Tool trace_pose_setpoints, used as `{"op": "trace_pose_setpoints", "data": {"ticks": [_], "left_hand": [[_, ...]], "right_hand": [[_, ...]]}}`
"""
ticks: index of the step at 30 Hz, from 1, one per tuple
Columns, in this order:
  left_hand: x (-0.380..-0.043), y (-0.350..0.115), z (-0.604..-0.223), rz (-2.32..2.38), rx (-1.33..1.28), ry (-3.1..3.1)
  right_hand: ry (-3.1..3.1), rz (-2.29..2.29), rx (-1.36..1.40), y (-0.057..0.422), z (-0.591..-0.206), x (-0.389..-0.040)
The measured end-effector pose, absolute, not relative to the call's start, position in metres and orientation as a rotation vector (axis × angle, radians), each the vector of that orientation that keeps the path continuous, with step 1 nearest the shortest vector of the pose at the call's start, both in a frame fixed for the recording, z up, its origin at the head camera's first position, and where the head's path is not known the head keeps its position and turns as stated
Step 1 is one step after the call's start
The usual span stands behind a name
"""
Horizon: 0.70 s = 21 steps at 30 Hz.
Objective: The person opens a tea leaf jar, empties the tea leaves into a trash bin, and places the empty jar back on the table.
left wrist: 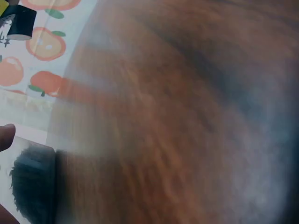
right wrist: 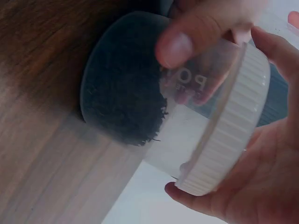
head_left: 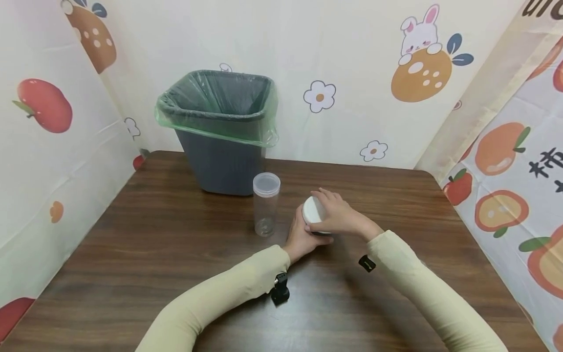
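Observation:
A clear jar (right wrist: pixel 121 84) with a white ribbed screw lid (right wrist: pixel 229 126) stands on the table, its lower half filled with dark, shred-like stuff. My left hand (head_left: pixel 303 240) grips the jar's body, thumb across its side in the right wrist view. Curled round the lid's rim are the fingers of my right hand (head_left: pixel 340 215). The lid sits on the jar's mouth; how tightly cannot be told. Just left of the hands stands a tall clear container (head_left: pixel 266 212) with a translucent cap. In the left wrist view only the jar's dark lower part (left wrist: pixel 35 182) and bits of fingers show.
A grey bin (head_left: pixel 220 159) lined with a green bag stands at the table's back, behind the tall container. The brown wooden table (head_left: pixel 132 274) meets a fruit-patterned cloth (head_left: pixel 352 73) at the back and sides.

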<state>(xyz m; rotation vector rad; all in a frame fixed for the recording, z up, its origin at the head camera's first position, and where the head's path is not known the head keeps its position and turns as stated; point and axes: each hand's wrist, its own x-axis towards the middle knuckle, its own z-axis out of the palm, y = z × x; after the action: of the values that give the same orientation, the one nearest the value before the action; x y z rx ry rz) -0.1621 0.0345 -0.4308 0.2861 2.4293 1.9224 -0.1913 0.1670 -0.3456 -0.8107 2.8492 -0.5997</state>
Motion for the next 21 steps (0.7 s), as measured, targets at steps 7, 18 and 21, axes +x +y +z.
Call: {"op": "trace_pose_setpoints", "data": {"ticks": [7, 18, 21], "left_hand": [[-0.163, 0.036, -0.431, 1.881, 0.303, 2.519], [-0.145, 0.029, -0.404, 1.841, 0.472, 2.615], [-0.140, 0.021, -0.387, 1.748, 0.532, 2.682]], "right_hand": [[2.856, -0.637, -0.815, 0.169, -0.348, -0.193], [2.735, -0.871, -0.826, 0.184, -0.312, -0.174], [2.745, -0.906, -0.856, 0.185, -0.301, -0.166]]}}
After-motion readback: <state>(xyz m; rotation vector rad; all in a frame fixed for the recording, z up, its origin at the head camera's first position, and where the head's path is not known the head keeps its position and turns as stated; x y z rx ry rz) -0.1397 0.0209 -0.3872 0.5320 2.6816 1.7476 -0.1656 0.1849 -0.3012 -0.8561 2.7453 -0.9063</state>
